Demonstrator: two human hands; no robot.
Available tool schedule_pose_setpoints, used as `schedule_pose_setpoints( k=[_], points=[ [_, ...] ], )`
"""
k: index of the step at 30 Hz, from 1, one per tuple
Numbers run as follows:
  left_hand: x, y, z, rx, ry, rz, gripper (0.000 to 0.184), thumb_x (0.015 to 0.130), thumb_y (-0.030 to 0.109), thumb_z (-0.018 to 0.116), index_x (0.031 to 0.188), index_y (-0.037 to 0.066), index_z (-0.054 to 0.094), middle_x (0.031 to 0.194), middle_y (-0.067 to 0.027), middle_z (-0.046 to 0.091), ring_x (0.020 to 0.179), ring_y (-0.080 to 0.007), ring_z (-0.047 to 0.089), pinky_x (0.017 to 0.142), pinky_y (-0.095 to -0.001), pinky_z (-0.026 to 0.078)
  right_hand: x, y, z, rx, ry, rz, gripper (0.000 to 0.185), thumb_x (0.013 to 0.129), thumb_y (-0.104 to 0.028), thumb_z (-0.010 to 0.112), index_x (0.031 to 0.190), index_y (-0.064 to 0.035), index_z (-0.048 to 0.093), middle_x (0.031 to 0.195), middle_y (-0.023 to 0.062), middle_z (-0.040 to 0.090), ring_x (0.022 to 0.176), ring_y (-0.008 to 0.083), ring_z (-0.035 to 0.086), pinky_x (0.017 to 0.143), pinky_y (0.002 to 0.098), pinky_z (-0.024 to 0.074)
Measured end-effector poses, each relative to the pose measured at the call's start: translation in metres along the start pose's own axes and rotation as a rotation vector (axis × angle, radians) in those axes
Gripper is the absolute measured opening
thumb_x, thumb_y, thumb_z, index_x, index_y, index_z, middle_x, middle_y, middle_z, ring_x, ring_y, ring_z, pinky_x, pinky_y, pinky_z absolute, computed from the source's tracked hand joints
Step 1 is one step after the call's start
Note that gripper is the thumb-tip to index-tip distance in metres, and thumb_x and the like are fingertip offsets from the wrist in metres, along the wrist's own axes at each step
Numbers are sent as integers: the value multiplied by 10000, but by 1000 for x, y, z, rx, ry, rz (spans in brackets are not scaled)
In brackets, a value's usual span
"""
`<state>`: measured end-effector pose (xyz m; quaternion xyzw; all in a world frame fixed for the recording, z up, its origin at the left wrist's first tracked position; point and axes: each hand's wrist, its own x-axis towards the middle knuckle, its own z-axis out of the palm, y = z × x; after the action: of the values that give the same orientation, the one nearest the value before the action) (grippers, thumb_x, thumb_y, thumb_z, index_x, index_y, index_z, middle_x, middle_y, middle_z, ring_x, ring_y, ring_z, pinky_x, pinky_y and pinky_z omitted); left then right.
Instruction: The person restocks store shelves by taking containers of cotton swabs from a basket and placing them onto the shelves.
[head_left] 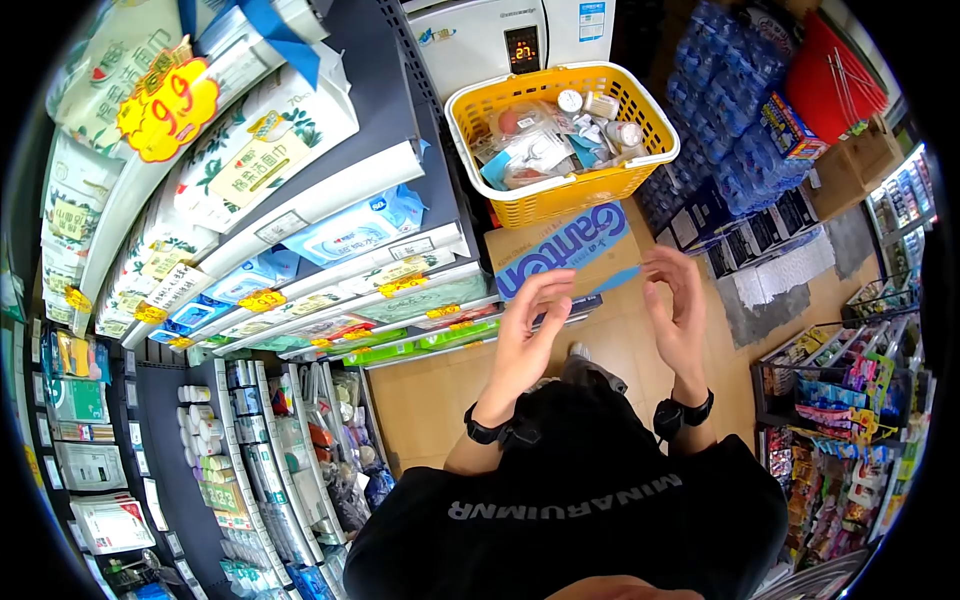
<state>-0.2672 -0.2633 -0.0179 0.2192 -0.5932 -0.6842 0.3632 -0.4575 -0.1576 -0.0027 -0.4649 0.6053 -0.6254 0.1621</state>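
Observation:
Both my hands are raised in front of me, apart from each other, with black bands on the wrists. My left hand (533, 335) has its fingers curved and loosely apart, with nothing in it. My right hand (676, 315) mirrors it, also holding nothing, thumb away from the fingers. Beyond them a cardboard box (600, 247) with blue "Ganten" lettering lies under a yellow basket (560, 200). Inside the basket are white-capped bottles (625, 133) and several plastic-wrapped packs (535, 150). Neither hand touches the basket.
Shelves with tissue packs (265, 150) and wipes (365, 225) rise at the left. A white appliance (500, 35) showing 27 stands behind the basket. Shrink-wrapped water bottles (725, 90), a red bucket (825, 85) and a snack rack (840, 385) are on the right.

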Motion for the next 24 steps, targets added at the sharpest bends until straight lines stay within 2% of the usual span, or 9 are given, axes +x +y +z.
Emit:
schedule_pose_setpoints(
  k=[4, 8, 9, 14, 16, 17, 18, 20, 24],
  points=[
    [29, -7, 9, 36, -54, -31, 328, 1027, 101, 595, 1344, 23, 559, 1365, -88, 601, 1253, -190, 562, 1026, -325, 444, 32, 23, -16, -43, 21, -11, 370, 939, 35, 580, 1307, 28, 546, 1258, 119, 629, 1105, 196, 627, 927, 328, 494],
    [71, -16, 22, 48, -14, -27, 340, 1027, 110, 600, 1353, 26, 552, 1366, -94, 600, 1249, -192, 563, 1020, -323, 446, 87, 49, -36, -140, 13, -46, 308, 952, 16, 582, 1260, 27, 592, 1143, 110, 677, 1041, 192, 652, 910, 320, 506],
    [83, -19, 27, 57, 11, -25, 340, 1027, 115, 601, 1352, 26, 553, 1365, -96, 601, 1249, -193, 564, 1019, -323, 446, 103, 54, -38, -181, 30, -65, 264, 974, -19, 573, 1231, 22, 615, 1065, 120, 696, 988, 196, 670, 882, 320, 520],
    [144, -30, 50, 185, 107, 32, 326, 1023, 161, 627, 1324, 46, 575, 1324, -104, 638, 1209, -203, 613, 974, -336, 497, 174, 103, -62, -274, -21, -53, 245, 1022, -94, 556, 1235, 11, 614, 1064, 168, 706, 930, 235, 690, 848, 335, 532],
    [169, -38, 57, 214, 122, 58, 335, 1026, 190, 628, 1324, 47, 574, 1295, -115, 652, 1188, -211, 625, 959, -340, 509, 198, 116, -70, -322, -62, 40, 241, 1031, -105, 555, 1237, 4, 615, 1093, 173, 706, 936, 246, 692, 849, 341, 532],
    [181, -42, 62, 205, 138, 46, 326, 1031, 173, 614, 1324, 37, 572, 1319, -107, 637, 1213, -205, 604, 990, -342, 490, 208, 124, -72, -334, -83, 34, 236, 1037, -115, 543, 1235, -5, 607, 1116, 212, 697, 951, 292, 698, 850, 366, 537],
    [191, -44, 66, 197, 153, 38, 318, 1036, 156, 601, 1324, 26, 570, 1342, -99, 622, 1237, -200, 582, 1021, -343, 471, 218, 132, -74, -329, -93, 36, 236, 1037, -115, 543, 1235, -5, 607, 1116, 212, 697, 951, 292, 698, 850, 366, 537],
    [212, -48, 73, 260, 186, -34, 292, 1039, 171, 601, 1297, 33, 595, 1309, -101, 643, 1211, -203, 601, 1006, -341, 483, 238, 151, -77, -408, -197, 45, 243, 1026, -98, 535, 1236, 12, 587, 1144, 260, 677, 995, 396, 685, 882, 423, 531],
    [246, -61, 87, 345, 201, -69, 258, 1042, 147, 571, 1271, 36, 611, 1252, -110, 669, 1166, -209, 626, 1002, -331, 482, 266, 188, -82, -499, -337, 14, 255, 1003, -82, 537, 1232, 26, 574, 1160, 287, 657, 1044, 482, 638, 929, 479, 505]
  ],
)
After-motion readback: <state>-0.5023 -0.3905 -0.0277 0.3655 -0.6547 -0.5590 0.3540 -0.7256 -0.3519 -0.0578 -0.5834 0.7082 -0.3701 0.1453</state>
